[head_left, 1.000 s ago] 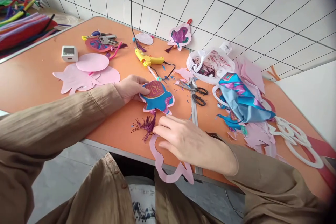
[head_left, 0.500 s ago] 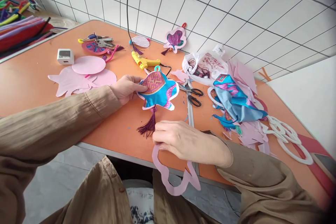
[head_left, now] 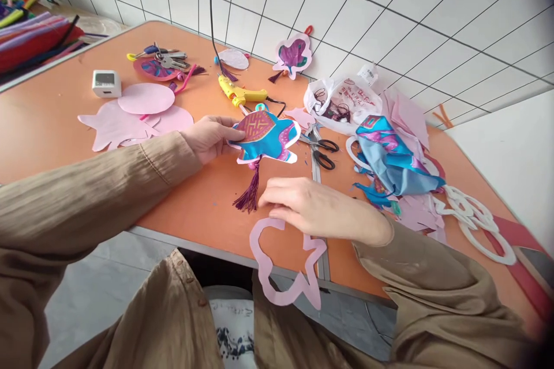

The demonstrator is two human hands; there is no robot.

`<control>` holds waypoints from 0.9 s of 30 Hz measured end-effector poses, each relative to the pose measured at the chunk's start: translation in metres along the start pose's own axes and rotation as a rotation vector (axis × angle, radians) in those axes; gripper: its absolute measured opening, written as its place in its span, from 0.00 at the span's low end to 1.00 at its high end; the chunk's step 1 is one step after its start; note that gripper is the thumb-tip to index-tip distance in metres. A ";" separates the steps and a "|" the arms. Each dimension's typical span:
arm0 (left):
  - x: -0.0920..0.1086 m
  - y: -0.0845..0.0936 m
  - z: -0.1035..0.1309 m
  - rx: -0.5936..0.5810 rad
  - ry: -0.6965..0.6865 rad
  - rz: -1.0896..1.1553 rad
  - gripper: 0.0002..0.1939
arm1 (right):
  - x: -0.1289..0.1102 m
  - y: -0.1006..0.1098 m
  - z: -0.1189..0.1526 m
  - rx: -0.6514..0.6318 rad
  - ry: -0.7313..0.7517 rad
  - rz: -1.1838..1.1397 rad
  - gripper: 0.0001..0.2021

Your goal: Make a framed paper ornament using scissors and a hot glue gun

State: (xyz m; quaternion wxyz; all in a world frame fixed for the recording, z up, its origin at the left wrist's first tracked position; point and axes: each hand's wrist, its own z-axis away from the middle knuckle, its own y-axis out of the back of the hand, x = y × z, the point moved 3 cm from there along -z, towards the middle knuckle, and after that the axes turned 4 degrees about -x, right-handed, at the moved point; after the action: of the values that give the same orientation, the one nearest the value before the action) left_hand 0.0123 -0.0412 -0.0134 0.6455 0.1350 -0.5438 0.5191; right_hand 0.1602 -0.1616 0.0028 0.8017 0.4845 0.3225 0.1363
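My left hand (head_left: pixel 214 137) pinches the left edge of a fish-shaped fabric pendant (head_left: pixel 268 135), blue and purple with a white border. A turquoise loop tops it, and a dark purple tassel (head_left: pixel 248 191) hangs below from a pink bead. Just right of the tassel is my right hand (head_left: pixel 298 203), fingers loosely bent, apart from the pendant and seemingly holding nothing. Under that hand, a pink fish-outline cutout frame (head_left: pixel 262 265) overhangs the table's front edge; part of its top is hidden by the hand.
Behind the pendant lies a yellow glue gun (head_left: pixel 242 93) with its cord. Black-handled scissors (head_left: pixel 324 153) are to the right, near a plastic bag (head_left: pixel 346 101) and blue fabric (head_left: pixel 393 161). Pink cutouts (head_left: pixel 112 121), a white box (head_left: pixel 106 83) and keys (head_left: pixel 171 60) sit left.
The pendant has shifted slightly up and right, tilting flatter. My right hand has risen a little from the pink frame, its fingers seemingly off it; the frame has swung and flattened near the edge.
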 end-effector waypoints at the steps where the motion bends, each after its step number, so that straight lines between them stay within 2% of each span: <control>1: 0.000 0.000 0.000 0.006 -0.002 -0.008 0.09 | 0.000 0.001 0.001 -0.020 -0.006 0.016 0.06; 3: 0.000 0.001 -0.001 0.013 -0.009 -0.023 0.08 | 0.000 0.002 0.003 -0.058 -0.013 0.077 0.07; 5: -0.001 0.001 -0.001 0.020 -0.017 -0.039 0.08 | -0.001 0.002 0.003 -0.077 -0.010 0.114 0.03; 6: -0.001 0.001 -0.001 0.024 -0.022 -0.045 0.08 | -0.001 0.001 0.003 -0.078 -0.011 0.106 0.02; 10: -0.001 0.000 0.000 0.026 -0.037 -0.069 0.08 | 0.001 -0.003 -0.001 -0.068 -0.023 0.038 0.06; 16: -0.002 0.005 -0.005 0.016 -0.089 -0.102 0.08 | 0.002 -0.004 0.000 -0.029 0.012 0.092 0.07; 22: -0.004 0.011 -0.009 -0.002 -0.113 -0.116 0.09 | -0.002 -0.004 0.000 -0.075 0.029 0.112 0.05; 27: -0.005 0.011 -0.010 -0.035 -0.137 -0.136 0.10 | -0.003 -0.003 -0.001 -0.057 0.057 0.118 0.06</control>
State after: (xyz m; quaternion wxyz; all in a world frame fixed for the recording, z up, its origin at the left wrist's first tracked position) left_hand 0.0097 -0.0314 -0.0256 0.6428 0.1954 -0.5853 0.4539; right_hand 0.1569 -0.1639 0.0014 0.7962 0.4756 0.3121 0.2059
